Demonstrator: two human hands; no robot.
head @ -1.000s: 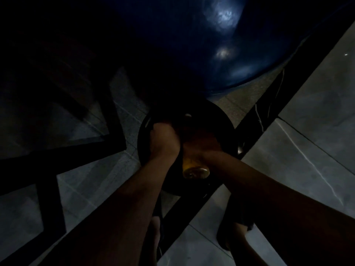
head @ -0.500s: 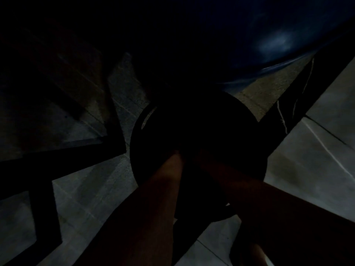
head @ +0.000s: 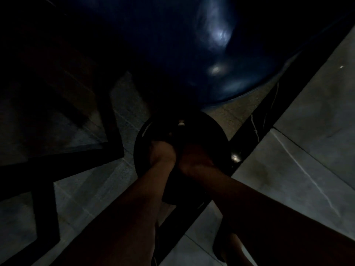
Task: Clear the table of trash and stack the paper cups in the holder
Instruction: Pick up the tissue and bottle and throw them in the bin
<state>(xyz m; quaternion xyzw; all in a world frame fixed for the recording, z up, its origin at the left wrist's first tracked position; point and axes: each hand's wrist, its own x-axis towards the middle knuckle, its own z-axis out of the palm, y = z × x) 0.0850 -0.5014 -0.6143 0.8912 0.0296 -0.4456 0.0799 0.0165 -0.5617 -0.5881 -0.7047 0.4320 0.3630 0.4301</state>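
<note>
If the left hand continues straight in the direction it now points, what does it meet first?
Probably the dark inside of the round black bin, since the left hand already reaches down over its opening beside the right hand. The picture is too dark to judge depth.

Dim tiled floor (head: 299, 150), place unclear

Glossy dark-blue drum (head: 192, 54), smooth w/ sheen; matt grey tile floor (head: 307, 150).

Dark round bin (head: 217, 131) beneath hands
</note>
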